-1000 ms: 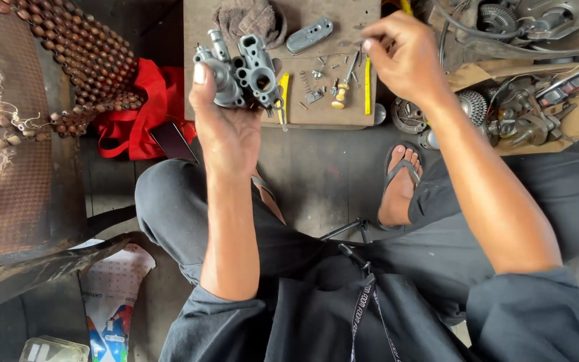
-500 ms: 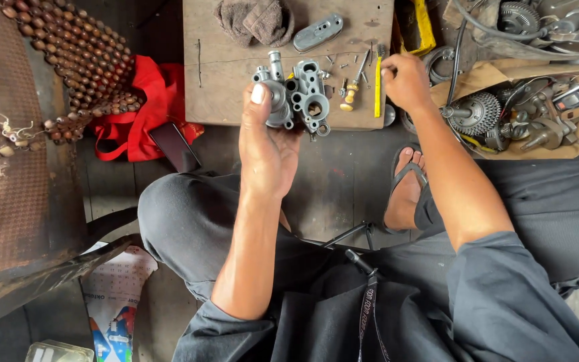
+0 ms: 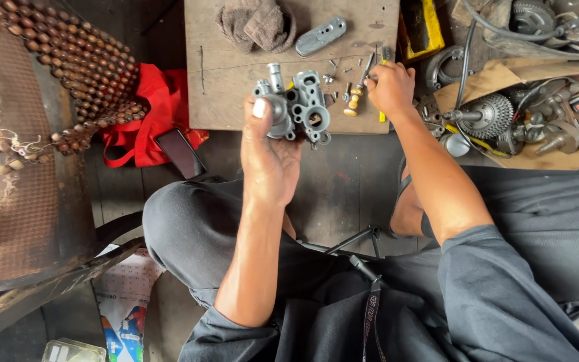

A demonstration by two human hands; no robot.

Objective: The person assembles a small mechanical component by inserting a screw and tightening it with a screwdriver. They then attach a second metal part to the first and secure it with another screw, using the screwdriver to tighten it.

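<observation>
Soft even daylight, sharp focus

On the wooden board [image 3: 236, 94] lay one grey metal casting [image 3: 296, 110], one brown rag [image 3: 256, 23] at the far edge, one flat grey cover [image 3: 321, 36], and several small screws [image 3: 340, 66], too tiny to count. One red bag [image 3: 145, 117] lay off its left edge.

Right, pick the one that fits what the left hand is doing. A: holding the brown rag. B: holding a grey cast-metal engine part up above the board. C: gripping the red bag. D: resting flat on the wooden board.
B: the left hand grips the grey cast-metal engine part, raised over the wooden board, while the brown rag and red bag lie untouched.
</observation>
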